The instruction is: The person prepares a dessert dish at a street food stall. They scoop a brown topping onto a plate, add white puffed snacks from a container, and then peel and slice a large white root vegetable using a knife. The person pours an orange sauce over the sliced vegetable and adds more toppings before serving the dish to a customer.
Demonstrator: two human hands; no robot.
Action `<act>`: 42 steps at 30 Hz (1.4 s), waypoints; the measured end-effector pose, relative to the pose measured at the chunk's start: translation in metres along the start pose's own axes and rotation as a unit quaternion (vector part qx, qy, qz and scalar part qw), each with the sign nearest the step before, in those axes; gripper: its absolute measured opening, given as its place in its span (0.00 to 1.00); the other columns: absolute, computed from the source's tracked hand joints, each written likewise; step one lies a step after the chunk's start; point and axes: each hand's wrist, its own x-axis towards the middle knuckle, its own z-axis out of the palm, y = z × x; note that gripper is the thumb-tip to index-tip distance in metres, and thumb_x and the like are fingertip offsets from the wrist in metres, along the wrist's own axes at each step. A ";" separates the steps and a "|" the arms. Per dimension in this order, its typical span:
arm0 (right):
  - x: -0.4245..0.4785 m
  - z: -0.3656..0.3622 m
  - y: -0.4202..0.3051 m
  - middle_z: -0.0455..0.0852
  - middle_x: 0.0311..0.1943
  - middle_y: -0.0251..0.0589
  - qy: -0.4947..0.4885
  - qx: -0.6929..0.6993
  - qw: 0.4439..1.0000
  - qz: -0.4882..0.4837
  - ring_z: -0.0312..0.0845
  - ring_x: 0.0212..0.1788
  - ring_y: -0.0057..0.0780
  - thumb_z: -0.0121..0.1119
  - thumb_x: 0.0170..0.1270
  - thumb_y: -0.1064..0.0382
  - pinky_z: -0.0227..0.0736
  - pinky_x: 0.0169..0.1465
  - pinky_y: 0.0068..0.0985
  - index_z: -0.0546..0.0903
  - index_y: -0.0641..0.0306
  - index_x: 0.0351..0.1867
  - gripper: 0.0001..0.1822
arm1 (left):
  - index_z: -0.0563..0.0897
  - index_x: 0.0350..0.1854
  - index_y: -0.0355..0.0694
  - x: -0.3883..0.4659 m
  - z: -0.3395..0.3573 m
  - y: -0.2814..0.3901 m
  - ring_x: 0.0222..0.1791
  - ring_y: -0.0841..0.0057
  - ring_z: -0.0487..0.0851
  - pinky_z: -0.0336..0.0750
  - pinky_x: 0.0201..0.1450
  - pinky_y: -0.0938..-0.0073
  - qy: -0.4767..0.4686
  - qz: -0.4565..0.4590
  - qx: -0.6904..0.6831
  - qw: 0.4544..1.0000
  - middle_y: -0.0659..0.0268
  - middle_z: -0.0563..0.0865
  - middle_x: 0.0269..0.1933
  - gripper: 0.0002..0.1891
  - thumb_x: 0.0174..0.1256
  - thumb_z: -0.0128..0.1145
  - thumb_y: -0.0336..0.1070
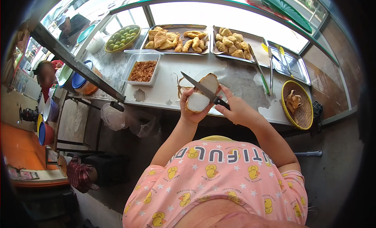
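My left hand (195,112) holds a piece of food with a flat white cut face and a brown rim (198,102). A second such piece (209,82) lies just beyond it, close to my fingers; whether my left hand also holds it cannot be told. In my right hand (239,108) is a kitchen knife (202,88) with a black handle, its blade pointing up and left across the two pieces. My right index finger reaches towards the farther piece's edge. Another pale piece (185,83) with a looped tie shows behind the blade, partly hidden.
A plastic box of brown crumbly food (143,71) stands at left, near a basket of green citrus fruit (122,38). Trays of fried food (176,51) (232,55) line the back, with metal tongs (260,70) at right. A woven basket (308,106) holds dry husks. People are at left.
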 end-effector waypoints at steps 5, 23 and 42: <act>-0.005 -0.046 -0.026 0.74 0.21 0.36 -0.148 0.402 0.858 0.283 0.66 0.14 0.19 0.47 0.67 0.56 0.64 0.20 0.18 0.53 0.59 0.68 0.31 | 0.65 0.63 0.36 0.000 -0.007 -0.001 0.64 0.58 0.65 0.53 0.69 0.53 0.001 0.029 -0.023 0.999 0.55 0.70 0.62 0.32 0.55 0.50 0.47; -0.046 -0.042 -0.031 0.81 0.28 0.58 -0.183 -0.191 0.933 0.244 0.78 0.34 0.56 0.40 0.68 0.63 0.71 0.37 0.45 0.64 0.69 0.42 0.10 | 0.75 0.48 0.38 0.012 -0.014 -0.013 0.49 0.70 0.78 0.70 0.58 0.65 0.152 0.079 0.135 0.976 0.63 0.81 0.46 0.16 0.61 0.51 0.41; -0.036 -0.056 0.036 0.75 0.17 0.46 -0.269 0.395 0.777 0.410 0.74 0.16 0.40 0.43 0.70 0.56 0.68 0.21 0.35 0.67 0.66 0.42 0.14 | 0.74 0.52 0.38 0.022 -0.036 -0.006 0.56 0.62 0.75 0.65 0.64 0.53 0.125 0.029 0.018 0.992 0.58 0.78 0.54 0.20 0.58 0.47 0.39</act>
